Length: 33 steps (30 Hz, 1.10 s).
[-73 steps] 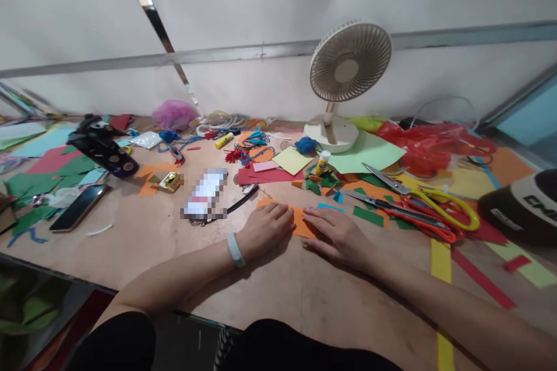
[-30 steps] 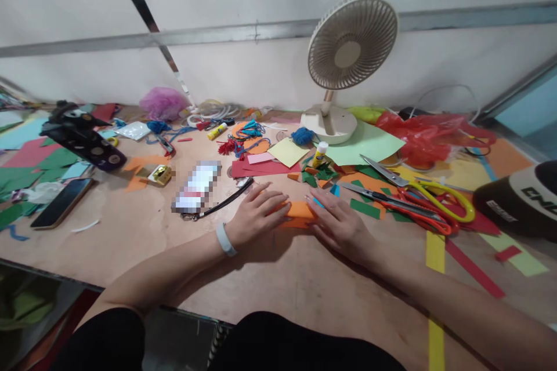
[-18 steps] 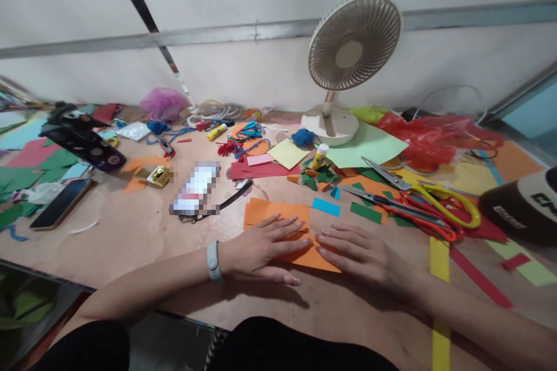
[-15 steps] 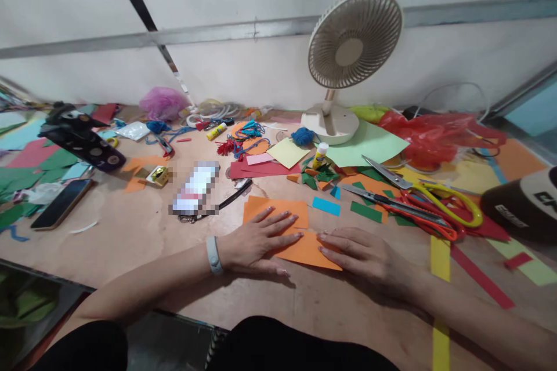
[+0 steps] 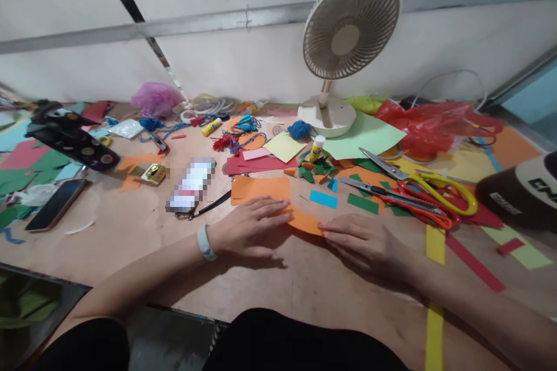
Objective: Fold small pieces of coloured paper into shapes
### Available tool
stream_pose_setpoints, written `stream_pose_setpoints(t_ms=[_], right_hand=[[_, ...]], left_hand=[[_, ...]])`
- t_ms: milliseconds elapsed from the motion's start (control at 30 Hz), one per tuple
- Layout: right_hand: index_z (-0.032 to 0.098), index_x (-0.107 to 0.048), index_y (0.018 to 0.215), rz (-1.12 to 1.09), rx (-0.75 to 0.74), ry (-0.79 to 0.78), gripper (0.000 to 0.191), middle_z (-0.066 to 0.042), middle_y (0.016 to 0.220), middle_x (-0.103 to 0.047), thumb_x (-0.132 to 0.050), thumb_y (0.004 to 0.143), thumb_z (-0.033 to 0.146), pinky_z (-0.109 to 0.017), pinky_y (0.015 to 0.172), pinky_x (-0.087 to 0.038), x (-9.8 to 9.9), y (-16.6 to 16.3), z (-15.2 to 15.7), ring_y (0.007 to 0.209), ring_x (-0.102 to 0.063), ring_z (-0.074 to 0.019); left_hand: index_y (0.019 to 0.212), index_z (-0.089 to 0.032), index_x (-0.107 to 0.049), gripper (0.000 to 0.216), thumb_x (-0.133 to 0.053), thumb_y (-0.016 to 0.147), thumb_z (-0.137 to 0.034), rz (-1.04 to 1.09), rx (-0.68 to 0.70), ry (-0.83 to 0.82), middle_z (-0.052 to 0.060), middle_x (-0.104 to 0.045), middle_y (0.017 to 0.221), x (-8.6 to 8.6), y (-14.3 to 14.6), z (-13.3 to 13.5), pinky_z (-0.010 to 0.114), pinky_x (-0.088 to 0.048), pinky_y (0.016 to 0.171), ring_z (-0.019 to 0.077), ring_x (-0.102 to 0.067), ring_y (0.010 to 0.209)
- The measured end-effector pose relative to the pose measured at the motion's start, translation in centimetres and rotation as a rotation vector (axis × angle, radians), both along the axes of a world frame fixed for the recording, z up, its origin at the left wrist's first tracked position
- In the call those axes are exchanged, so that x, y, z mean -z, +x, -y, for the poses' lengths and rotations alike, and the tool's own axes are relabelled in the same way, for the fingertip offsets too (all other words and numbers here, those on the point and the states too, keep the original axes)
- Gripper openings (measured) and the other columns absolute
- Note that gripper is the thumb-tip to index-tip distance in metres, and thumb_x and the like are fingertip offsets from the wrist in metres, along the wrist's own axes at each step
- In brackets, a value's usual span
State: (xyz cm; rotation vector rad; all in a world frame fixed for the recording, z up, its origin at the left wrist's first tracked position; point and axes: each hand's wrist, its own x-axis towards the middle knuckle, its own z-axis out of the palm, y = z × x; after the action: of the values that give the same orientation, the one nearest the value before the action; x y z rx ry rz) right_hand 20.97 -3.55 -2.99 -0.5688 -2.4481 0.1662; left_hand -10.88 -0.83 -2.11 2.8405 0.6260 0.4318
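A sheet of orange paper (image 5: 307, 221) is raised off the table and bowed between my two hands. My right hand (image 5: 368, 246) pinches its right end between thumb and fingers. Over its left end, my left hand (image 5: 250, 225) has its fingers stretched out, thumb apart; whether the fingertips press on the sheet I cannot tell. Beyond my left fingers another orange sheet (image 5: 260, 188) lies flat. Small blue (image 5: 323, 199) and green (image 5: 362, 204) paper strips rest just past my right hand.
Yellow-handled scissors (image 5: 452, 191) and a utility knife (image 5: 391, 200) lie at right near a dark cup (image 5: 522, 197). A fan (image 5: 326, 116) and glue stick (image 5: 317, 148) stand behind. A blurred phone-like object (image 5: 191, 185), dark phone (image 5: 56, 206) and bottle (image 5: 72, 133) are left.
The near orange sheet has come up off the table and curved, its right end in my right hand. My left hand has lifted a little from its flat position. The view has shifted slightly.
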Motion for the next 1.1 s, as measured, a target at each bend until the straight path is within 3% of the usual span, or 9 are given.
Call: stream_pose_setpoints(t_ms=[67,133,333,433,633,800,933,1100], right_hand=[[0.017,-0.066,0.118,0.010,0.003,0.009,0.033,-0.011,0.108,-0.076,-0.063,0.087,0.007,-0.036,0.081,-0.060,0.0,0.2,0.0,0.095,-0.071,-0.0203],[0.018,-0.066,0.118,-0.004,0.007,0.029,0.033,-0.010,0.107,-0.076,-0.064,0.087,0.007,-0.035,0.079,-0.060,0.0,0.3,-0.1,0.094,-0.071,-0.0195],[0.018,-0.065,0.119,-0.063,-0.024,0.099,0.033,-0.009,0.105,-0.077,-0.065,0.088,0.009,-0.036,0.082,-0.060,-0.1,-0.3,0.2,0.097,-0.071,-0.0200],[0.018,-0.066,0.117,-0.080,-0.019,-0.012,0.029,-0.009,0.106,-0.076,-0.065,0.089,0.010,-0.037,0.086,-0.059,0.6,-0.2,0.1,0.099,-0.070,-0.0198],[0.022,-0.074,0.096,-0.096,0.110,-0.383,0.010,-0.010,0.115,-0.072,-0.067,0.092,0.027,-0.042,0.096,-0.053,1.6,0.2,-0.7,0.112,-0.065,-0.0225],[0.021,-0.069,0.080,-0.111,0.310,-0.608,0.020,-0.010,0.125,-0.068,-0.060,0.095,0.031,-0.045,0.099,-0.051,0.3,-1.0,-0.4,0.120,-0.060,-0.0242],[0.021,-0.064,0.079,-0.105,0.365,-0.553,0.018,-0.011,0.124,-0.067,-0.058,0.095,0.028,-0.046,0.100,-0.049,0.5,-2.1,-0.5,0.122,-0.058,-0.0254],[0.020,-0.061,0.078,-0.073,0.355,-0.419,0.016,-0.013,0.118,-0.068,-0.060,0.094,0.024,-0.047,0.097,-0.051,1.6,-2.8,-0.9,0.117,-0.060,-0.0266]], left_hand=[[0.133,-0.019,-0.056,0.038,-0.049,0.100,-0.037,0.039,0.000,0.069,0.011,-0.065,0.131,0.1,0.6,0.6,0.041,-0.049,0.103,0.0229,-0.063,0.116],[0.121,-0.017,-0.061,0.027,-0.042,0.102,-0.022,0.024,0.015,0.144,0.009,-0.070,0.118,0.4,1.2,0.9,0.037,-0.054,0.090,0.0195,-0.067,0.101],[0.110,-0.014,-0.062,0.022,-0.042,0.102,-0.020,-0.014,-0.035,0.217,0.008,-0.071,0.098,1.3,3.1,1.3,0.030,-0.052,0.070,0.0174,-0.064,0.084],[0.106,-0.015,-0.063,0.021,-0.043,0.101,-0.020,0.012,-0.047,0.225,0.006,-0.070,0.094,1.3,4.0,1.6,0.029,-0.051,0.067,0.0168,-0.062,0.080],[0.111,-0.015,-0.062,0.028,-0.052,0.097,-0.037,0.047,-0.097,0.170,0.009,-0.068,0.099,0.9,4.9,2.8,0.036,-0.053,0.070,0.0211,-0.061,0.082],[0.116,-0.015,-0.061,0.036,-0.052,0.097,-0.045,-0.039,-0.070,0.103,0.013,-0.063,0.118,0.7,5.1,3.2,0.043,-0.055,0.087,0.0268,-0.062,0.102],[0.123,-0.009,-0.055,0.045,-0.051,0.098,-0.045,0.031,-0.046,0.099,0.019,-0.060,0.127,1.4,5.3,3.5,0.044,-0.055,0.097,0.0303,-0.060,0.118],[0.122,-0.012,-0.054,0.029,-0.048,0.099,-0.029,0.075,-0.070,0.070,0.015,-0.066,0.116,1.9,5.3,3.6,0.038,-0.055,0.098,0.0245,-0.061,0.118]])
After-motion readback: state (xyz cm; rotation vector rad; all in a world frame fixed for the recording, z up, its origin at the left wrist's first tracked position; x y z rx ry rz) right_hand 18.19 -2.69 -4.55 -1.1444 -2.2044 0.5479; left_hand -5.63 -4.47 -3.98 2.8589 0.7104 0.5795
